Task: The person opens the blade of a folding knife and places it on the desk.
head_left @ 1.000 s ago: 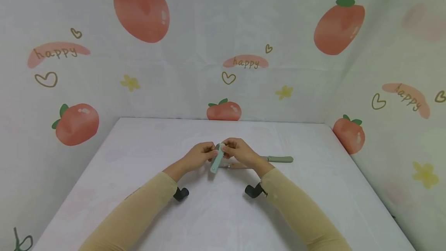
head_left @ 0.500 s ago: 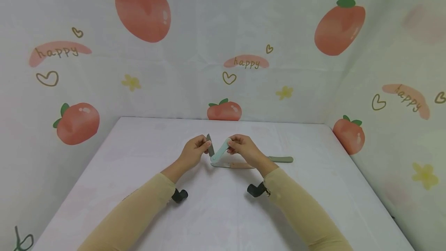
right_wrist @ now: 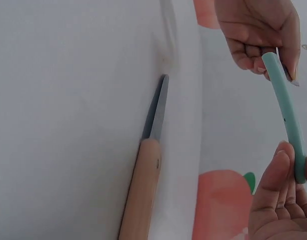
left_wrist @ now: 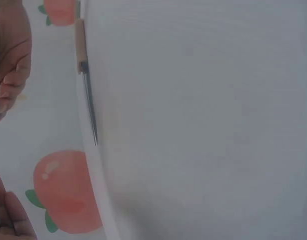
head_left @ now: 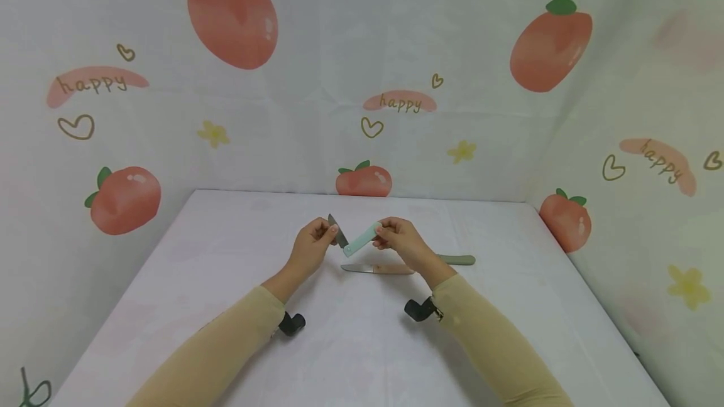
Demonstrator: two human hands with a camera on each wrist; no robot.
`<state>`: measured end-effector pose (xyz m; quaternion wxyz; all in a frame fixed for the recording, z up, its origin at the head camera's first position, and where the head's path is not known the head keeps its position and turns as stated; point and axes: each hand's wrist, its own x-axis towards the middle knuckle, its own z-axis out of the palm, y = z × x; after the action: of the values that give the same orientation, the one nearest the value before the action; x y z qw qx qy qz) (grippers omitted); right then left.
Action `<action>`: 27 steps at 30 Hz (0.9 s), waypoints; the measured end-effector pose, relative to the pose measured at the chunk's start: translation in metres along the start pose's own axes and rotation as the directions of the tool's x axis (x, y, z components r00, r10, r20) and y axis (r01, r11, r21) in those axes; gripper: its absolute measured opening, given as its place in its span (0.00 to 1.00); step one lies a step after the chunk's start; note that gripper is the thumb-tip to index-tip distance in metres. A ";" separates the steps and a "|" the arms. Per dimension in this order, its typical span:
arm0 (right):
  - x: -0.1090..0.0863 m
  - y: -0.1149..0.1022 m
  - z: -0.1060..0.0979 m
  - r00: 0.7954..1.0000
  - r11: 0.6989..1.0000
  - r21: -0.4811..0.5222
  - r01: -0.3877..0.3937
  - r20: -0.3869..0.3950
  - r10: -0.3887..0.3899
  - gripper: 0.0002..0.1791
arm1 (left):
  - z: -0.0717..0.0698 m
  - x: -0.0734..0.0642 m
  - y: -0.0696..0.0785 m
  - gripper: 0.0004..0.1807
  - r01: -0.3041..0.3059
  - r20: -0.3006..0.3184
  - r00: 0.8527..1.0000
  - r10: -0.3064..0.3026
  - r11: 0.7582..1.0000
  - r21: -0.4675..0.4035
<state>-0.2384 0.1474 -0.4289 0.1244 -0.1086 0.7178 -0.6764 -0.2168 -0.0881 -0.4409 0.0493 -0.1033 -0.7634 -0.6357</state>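
Observation:
A folding knife with a mint-green handle is held above the table, its dark blade swung out so that blade and handle make a V. My left hand pinches the blade between thumb and fingers. The free end of the handle is gripped by my right hand. In the right wrist view the mint handle runs between both hands, and the left fingers hide most of the blade. Below lies a knife with a peach-coloured handle, its blade pointing left.
A knife with an olive-green handle lies behind my right wrist, which hides its blade. The white table meets a cloth backdrop printed with fruit and hearts. A black wrist camera hangs under my right forearm, another under my left.
The folding knife's blade has come out from its handle. My hands have drawn apart, widening the V, and lifted the knife away from the peach-handled one, whose blade now shows fully.

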 end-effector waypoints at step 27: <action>0.003 -0.015 -0.010 0.975 0.947 -0.321 -0.020 0.204 0.089 0.10 | -0.025 0.012 0.004 0.08 0.186 0.316 0.914 -0.255 0.955 0.231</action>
<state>-0.2442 0.1549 -0.4138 0.2013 -0.1800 0.8020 -0.5327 -0.2291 -0.1105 -0.4301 -0.1463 -0.1197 -0.8260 -0.5311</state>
